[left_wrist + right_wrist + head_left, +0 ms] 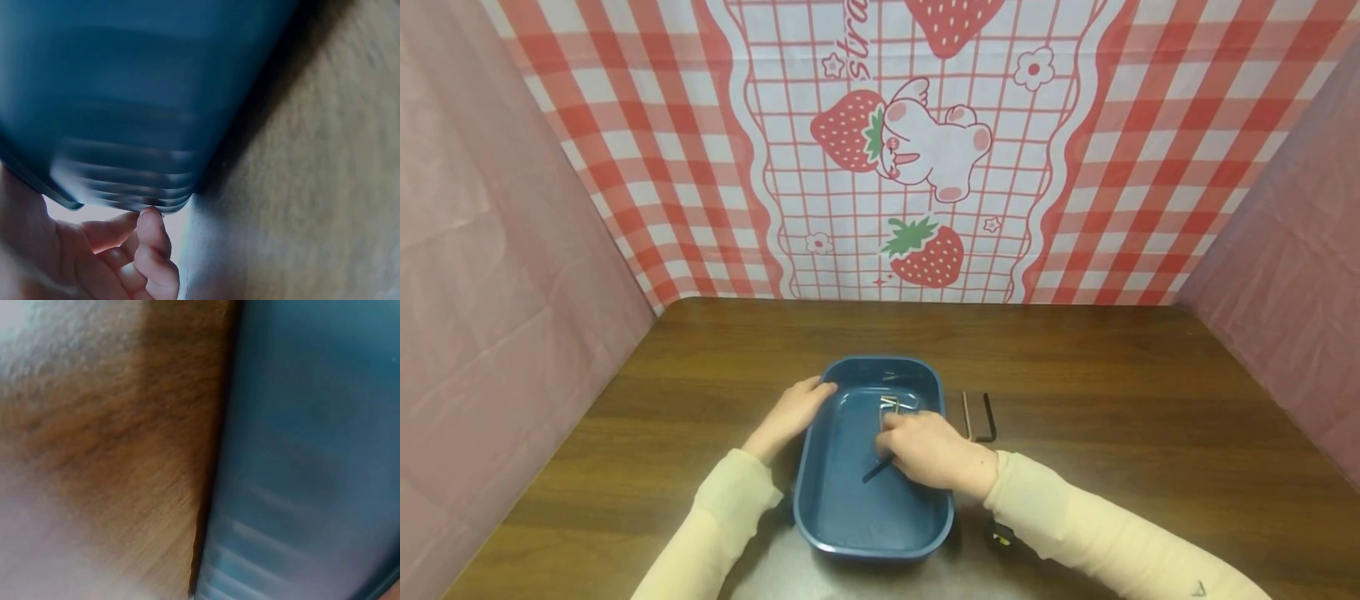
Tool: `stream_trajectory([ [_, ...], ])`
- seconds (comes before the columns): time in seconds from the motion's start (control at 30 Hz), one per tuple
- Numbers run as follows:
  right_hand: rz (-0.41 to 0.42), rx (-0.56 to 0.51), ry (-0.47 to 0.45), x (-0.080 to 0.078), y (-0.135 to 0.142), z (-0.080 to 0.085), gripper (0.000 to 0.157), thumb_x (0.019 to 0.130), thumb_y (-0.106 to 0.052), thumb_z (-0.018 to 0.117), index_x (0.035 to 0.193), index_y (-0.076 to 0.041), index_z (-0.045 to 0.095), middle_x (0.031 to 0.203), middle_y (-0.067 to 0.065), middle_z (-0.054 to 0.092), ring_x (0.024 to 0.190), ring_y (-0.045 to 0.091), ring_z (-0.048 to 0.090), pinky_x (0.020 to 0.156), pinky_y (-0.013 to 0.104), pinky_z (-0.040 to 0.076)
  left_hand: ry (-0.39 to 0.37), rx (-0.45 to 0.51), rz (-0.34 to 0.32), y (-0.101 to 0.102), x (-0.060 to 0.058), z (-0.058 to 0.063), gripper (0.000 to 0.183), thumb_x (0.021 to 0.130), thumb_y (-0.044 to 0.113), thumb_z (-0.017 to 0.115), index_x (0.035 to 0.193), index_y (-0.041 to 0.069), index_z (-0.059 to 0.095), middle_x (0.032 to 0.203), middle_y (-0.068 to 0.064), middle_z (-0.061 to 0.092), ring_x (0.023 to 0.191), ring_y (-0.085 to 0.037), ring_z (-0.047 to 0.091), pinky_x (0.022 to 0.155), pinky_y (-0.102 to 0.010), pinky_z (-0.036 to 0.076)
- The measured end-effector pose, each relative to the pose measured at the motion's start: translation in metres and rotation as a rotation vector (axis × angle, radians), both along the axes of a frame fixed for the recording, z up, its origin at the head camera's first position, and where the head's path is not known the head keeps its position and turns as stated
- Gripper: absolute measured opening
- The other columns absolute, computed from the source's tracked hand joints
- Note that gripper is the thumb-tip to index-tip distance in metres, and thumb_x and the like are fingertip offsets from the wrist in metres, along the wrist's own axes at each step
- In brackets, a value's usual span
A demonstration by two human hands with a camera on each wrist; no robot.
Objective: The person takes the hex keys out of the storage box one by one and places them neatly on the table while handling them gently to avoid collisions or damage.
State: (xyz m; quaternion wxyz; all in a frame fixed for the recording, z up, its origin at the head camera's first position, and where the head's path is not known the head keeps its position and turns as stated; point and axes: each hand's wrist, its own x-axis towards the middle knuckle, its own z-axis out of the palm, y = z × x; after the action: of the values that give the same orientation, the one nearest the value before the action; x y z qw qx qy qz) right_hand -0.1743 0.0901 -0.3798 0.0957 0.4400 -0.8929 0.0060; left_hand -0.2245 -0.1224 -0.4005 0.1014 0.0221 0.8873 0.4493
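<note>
Thin black rod [877,469] pinched by right hand [925,450], long axis slanted near-left from grip; blue rectangular tray [842,521] held by left hand [792,415].

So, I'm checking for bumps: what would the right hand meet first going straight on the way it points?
Probably the left wall of the box, across from the right hand; depth is unclear, so the box's floor might come first.
</note>
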Motion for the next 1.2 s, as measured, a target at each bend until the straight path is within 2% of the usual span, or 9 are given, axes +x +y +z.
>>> stream_trajectory([
  [0.37,0.007,-0.005,0.017,-0.0005,0.0006,-0.0021,0.013,0.064,-0.012,0.072,0.069,-0.021,0.065,0.073,-0.005,0.052,0.060,0.010,0.054,0.049,0.024,0.038,0.017,-0.014,-0.005,0.0001,-0.0015,-0.0002,0.049,0.093,0.038,0.038,0.126,0.003,0.051,0.120,-0.017,0.057,0.111,-0.033,0.054,0.094,-0.050,0.040],
  [0.63,-0.018,0.033,0.006,0.0003,0.0000,-0.0010,0.016,0.061,-0.013,0.074,0.067,-0.022,0.061,0.068,-0.008,0.056,0.064,0.009,0.057,0.055,0.026,0.039,0.028,-0.015,-0.013,0.0002,-0.0012,-0.0003,0.048,0.093,0.037,0.039,0.125,0.002,0.052,0.119,-0.017,0.058,0.108,-0.032,0.055,0.092,-0.049,0.042],
  [1.2,-0.010,0.050,-0.012,0.0001,-0.0012,-0.0008,0.017,0.067,-0.008,0.067,0.064,-0.022,0.058,0.065,-0.009,0.056,0.059,0.008,0.054,0.053,0.025,0.038,0.021,-0.025,-0.015,0.0000,-0.0020,0.0004,0.050,0.093,0.038,0.038,0.125,0.002,0.051,0.120,-0.018,0.057,0.110,-0.033,0.054,0.092,-0.049,0.041],
])
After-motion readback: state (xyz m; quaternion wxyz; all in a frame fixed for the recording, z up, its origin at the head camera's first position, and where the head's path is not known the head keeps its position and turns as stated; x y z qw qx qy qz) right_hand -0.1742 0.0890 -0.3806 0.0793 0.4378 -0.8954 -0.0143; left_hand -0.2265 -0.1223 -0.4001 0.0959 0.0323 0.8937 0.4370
